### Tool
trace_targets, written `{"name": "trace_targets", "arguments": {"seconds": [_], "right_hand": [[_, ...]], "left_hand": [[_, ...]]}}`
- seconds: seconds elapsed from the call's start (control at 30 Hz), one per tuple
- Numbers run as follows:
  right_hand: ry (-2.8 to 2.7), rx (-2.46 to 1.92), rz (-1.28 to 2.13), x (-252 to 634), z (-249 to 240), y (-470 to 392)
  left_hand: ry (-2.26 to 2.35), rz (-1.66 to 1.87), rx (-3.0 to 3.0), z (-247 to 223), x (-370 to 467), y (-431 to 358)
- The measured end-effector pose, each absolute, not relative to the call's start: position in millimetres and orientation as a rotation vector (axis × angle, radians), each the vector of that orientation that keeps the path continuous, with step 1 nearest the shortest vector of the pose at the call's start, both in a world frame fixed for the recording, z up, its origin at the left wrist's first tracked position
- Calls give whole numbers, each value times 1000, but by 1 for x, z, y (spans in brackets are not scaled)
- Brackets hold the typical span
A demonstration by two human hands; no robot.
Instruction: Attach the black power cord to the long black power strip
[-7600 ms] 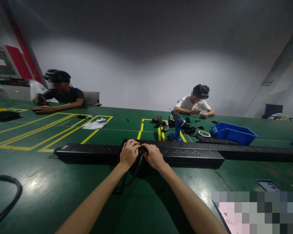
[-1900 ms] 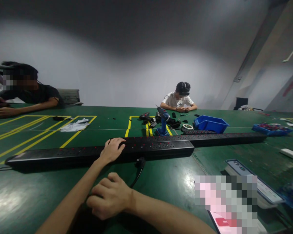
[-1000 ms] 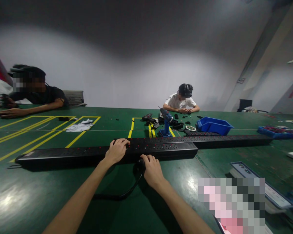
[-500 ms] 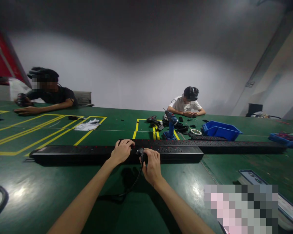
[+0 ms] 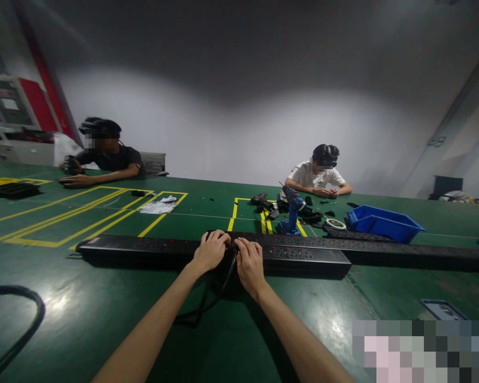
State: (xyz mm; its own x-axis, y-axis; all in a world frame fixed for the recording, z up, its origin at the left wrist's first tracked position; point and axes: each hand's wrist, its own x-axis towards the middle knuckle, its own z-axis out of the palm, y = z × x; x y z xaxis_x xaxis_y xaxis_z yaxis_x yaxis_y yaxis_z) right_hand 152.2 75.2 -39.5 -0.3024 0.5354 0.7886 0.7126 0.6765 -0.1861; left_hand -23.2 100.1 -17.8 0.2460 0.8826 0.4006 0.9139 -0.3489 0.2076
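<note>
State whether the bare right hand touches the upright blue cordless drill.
Apart. The head view shows the far black socket strip between the right hand and the drill.

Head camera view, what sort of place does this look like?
Probably an electrical assembly workshop, judging by the long black socket strips, the blue power drill and the big green worktable marked with yellow lines.
</note>
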Motion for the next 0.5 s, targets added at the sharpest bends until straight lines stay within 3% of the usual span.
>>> {"name": "trace_targets", "arguments": {"seconds": [0.5], "right_hand": [[-2075, -955, -243, 156, -37, 79]], "left_hand": [[-1757, -722, -2426, -19, -22, 100]]}}
